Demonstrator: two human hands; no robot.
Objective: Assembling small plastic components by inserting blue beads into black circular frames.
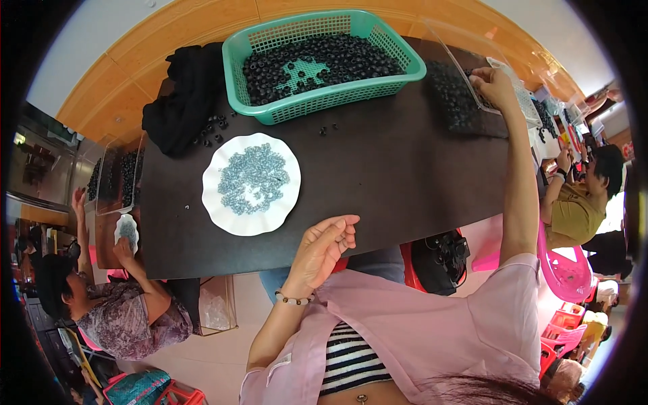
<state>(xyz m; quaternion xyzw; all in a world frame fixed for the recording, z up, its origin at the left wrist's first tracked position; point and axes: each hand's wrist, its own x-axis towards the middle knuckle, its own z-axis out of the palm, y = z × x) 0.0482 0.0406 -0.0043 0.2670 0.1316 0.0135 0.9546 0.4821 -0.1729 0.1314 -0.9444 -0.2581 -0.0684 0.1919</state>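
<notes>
My left hand (324, 248) is held above the near edge of the dark table, its fingers curled and the thumb pressed against them. Anything pinched there is too small to make out. At the far right, my right hand (494, 88) reaches to the side of a clear plastic box (466, 101) of small black ring-like pieces. Its fingers are bent together over the box's rim, and what they grip is hidden. Left of centre stands a white scalloped plate (289, 209) with many small clear bluish pieces (251, 177) spread on it.
A green plastic basket (317, 94) of black pieces stands at the back. Black cloth (182, 101) and loose black pieces (213, 128) lie left of it. Co-workers sit at the left (128, 310) and right (574, 209). A black bag (439, 263) is below the table edge.
</notes>
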